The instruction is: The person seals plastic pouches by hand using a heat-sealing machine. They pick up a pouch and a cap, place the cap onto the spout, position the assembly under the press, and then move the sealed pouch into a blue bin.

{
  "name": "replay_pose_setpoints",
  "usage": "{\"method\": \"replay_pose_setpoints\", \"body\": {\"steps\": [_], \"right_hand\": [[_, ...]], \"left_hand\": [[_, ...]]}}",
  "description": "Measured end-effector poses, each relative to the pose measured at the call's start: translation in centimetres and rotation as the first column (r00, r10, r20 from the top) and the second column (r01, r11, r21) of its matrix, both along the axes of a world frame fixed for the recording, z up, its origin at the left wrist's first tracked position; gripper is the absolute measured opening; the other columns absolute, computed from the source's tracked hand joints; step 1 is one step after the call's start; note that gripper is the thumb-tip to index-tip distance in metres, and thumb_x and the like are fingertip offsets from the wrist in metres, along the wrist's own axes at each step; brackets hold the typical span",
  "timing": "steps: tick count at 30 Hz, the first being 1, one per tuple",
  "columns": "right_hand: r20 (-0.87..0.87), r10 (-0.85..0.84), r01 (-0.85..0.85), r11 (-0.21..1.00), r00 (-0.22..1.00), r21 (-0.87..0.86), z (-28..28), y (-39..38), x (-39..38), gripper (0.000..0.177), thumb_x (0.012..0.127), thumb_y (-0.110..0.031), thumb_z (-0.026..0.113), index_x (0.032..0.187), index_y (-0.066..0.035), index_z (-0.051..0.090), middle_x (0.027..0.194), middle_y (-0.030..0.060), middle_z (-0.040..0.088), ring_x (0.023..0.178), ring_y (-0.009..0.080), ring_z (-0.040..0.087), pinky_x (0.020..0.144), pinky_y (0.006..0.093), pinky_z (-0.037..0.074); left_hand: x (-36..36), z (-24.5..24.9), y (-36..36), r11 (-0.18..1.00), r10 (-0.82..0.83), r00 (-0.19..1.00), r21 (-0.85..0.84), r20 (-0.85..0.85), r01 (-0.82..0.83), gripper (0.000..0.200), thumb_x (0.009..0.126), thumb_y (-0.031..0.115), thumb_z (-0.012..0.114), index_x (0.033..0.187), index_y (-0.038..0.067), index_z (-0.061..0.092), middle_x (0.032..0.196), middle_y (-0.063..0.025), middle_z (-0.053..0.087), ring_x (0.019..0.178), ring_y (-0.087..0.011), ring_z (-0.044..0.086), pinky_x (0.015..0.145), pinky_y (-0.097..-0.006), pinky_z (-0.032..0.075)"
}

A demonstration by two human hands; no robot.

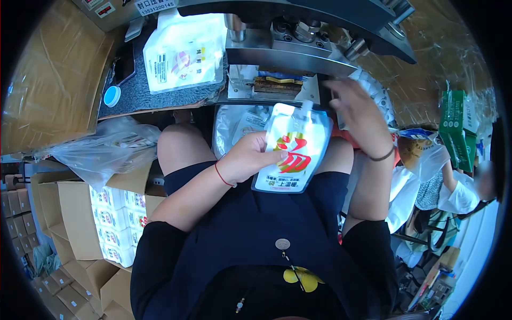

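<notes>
My left hand [246,156] is closed on a white spout pouch [292,152] with red and gold print, held over my lap. The thumb lies across its printed front, and the spout points up toward the machine. My right hand [356,102] is raised to the right of the pouch, apart from it. Its fingers are blurred by motion but look spread, with nothing seen in them. Just beyond the pouch is the press machine [298,48], with a brass-coloured bar [278,85] low in its opening.
A stack of pale pouches [184,58], a blue-white round cap [111,96] and a phone [124,68] lie on the grey mat at left. An open carton [114,224] holds packed pouches. A green box [457,125] stands at right, near another person in white [448,192].
</notes>
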State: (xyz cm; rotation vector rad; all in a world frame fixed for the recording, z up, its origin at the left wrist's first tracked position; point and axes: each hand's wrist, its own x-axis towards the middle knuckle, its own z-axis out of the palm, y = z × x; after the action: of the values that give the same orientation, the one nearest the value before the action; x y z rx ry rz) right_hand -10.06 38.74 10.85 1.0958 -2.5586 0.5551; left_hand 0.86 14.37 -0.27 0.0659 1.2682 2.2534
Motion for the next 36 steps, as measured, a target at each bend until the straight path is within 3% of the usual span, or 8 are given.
{"method": "replay_pose_setpoints", "body": {"steps": [4, 14, 17, 19, 22, 25, 29, 36], "right_hand": [[0.148, -0.484, 0.369, 0.802, 0.862, 0.470, -4.3, 8.1, -2.8, 0.027, 0.085, -0.016, 0.072, 0.111, -0.012, 0.070, 0.103, 0.0180, 0.066, 0.097, 0.0389, 0.066, 0.082, 0.0477, 0.053], [0.279, -0.452, 0.436, 0.892, 0.847, 0.118, -5.7, 7.8, -3.0, 0.023, 0.083, -0.004, 0.070, 0.105, -0.003, 0.065, 0.100, 0.0186, 0.069, 0.094, 0.0394, 0.066, 0.080, 0.0438, 0.053], [0.100, -0.328, 0.327, 0.945, 0.939, 0.029, -6.9, 8.6, -2.7, 0.027, 0.086, -0.005, 0.069, 0.113, -0.003, 0.066, 0.101, 0.0173, 0.068, 0.086, 0.0352, 0.067, 0.076, 0.0409, 0.053], [0.073, -0.332, 0.334, 0.942, 0.940, -0.015, -6.0, 7.8, -2.0, 0.027, 0.088, -0.005, 0.068, 0.115, -0.002, 0.066, 0.102, 0.0181, 0.067, 0.088, 0.0350, 0.067, 0.077, 0.0406, 0.053], [0.082, -0.396, 0.402, 0.913, 0.914, -0.071, -4.3, 6.1, 0.2, 0.024, 0.096, -0.008, 0.062, 0.118, -0.001, 0.065, 0.105, 0.0201, 0.066, 0.092, 0.0367, 0.065, 0.081, 0.0404, 0.052], [0.073, -0.346, 0.354, 0.911, 0.935, -0.211, -3.9, 4.3, 1.6, 0.022, 0.097, -0.009, 0.059, 0.117, -0.001, 0.064, 0.108, 0.0212, 0.066, 0.096, 0.0396, 0.065, 0.084, 0.0433, 0.052], [0.202, -0.098, 0.139, 0.970, 0.974, -0.200, -4.5, -0.1, 3.0, 0.018, 0.093, -0.008, 0.061, 0.111, -0.003, 0.064, 0.104, 0.0183, 0.068, 0.097, 0.0403, 0.064, 0.084, 0.0455, 0.052], [0.321, 0.175, -0.003, 0.882, 0.931, -0.471, -1.2, -6.7, 3.3, 0.010, 0.090, -0.010, 0.067, 0.096, -0.003, 0.068, 0.094, 0.0134, 0.070, 0.089, 0.0346, 0.065, 0.080, 0.0424, 0.052]], "left_hand": [[-2.2, 0.1, -1.7, 0.990, 0.132, 0.989, 0.038, 0.066, -0.135, 0.029, 0.094, 0.003, 0.068, 0.122, -0.003, 0.065, 0.113, -0.0105, 0.073, 0.099, -0.0151, 0.071, 0.089, -0.0315, 0.057], [-5.1, 0.9, -2.7, 0.940, 0.296, 0.955, -0.168, -0.027, -0.296, 0.029, 0.091, 0.010, 0.072, 0.116, -0.003, 0.062, 0.106, -0.0118, 0.071, 0.091, -0.0187, 0.072, 0.082, -0.0335, 0.058], [-6.8, 0.2, -5.8, 0.679, 0.465, 0.737, -0.337, -0.490, -0.652, 0.031, 0.091, 0.019, 0.074, 0.105, 0.002, 0.052, 0.093, -0.0085, 0.061, 0.087, -0.0200, 0.067, 0.075, -0.0336, 0.053], [-8.6, 1.9, -10.4, 0.010, 0.065, 0.201, -0.201, -0.977, -0.979, 0.050, 0.093, 0.021, 0.070, 0.132, -0.001, 0.048, 0.126, -0.0289, 0.054, 0.123, -0.0418, 0.053, 0.104, -0.0479, 0.043], [-7.8, 0.7, -14.1, -0.302, -0.518, 0.551, -0.463, -0.654, -0.833, 0.053, 0.094, 0.016, 0.065, 0.141, 0.000, 0.048, 0.150, -0.0272, 0.042, 0.138, -0.0439, 0.044, 0.108, -0.0508, 0.039], [-4.7, 1.0, -13.7, -0.111, -0.600, 0.495, -0.546, -0.629, -0.830, 0.043, 0.093, 0.014, 0.063, 0.134, 0.001, 0.057, 0.138, -0.0238, 0.057, 0.127, -0.0438, 0.055, 0.105, -0.0492, 0.044], [-3.5, 0.1, -13.7, 0.463, 0.265, 0.637, -0.483, -0.724, -0.743, 0.020, 0.097, 0.013, 0.063, 0.112, 0.002, 0.072, 0.090, -0.0171, 0.073, 0.083, -0.0236, 0.072, 0.073, -0.0296, 0.053], [-2.0, 1.7, -5.8, 0.642, 0.019, 0.831, -0.630, -0.556, -0.436, 0.021, 0.089, 0.018, 0.077, 0.100, 0.001, 0.076, 0.078, -0.0103, 0.073, 0.069, -0.0087, 0.067, 0.064, -0.0253, 0.051]]}}
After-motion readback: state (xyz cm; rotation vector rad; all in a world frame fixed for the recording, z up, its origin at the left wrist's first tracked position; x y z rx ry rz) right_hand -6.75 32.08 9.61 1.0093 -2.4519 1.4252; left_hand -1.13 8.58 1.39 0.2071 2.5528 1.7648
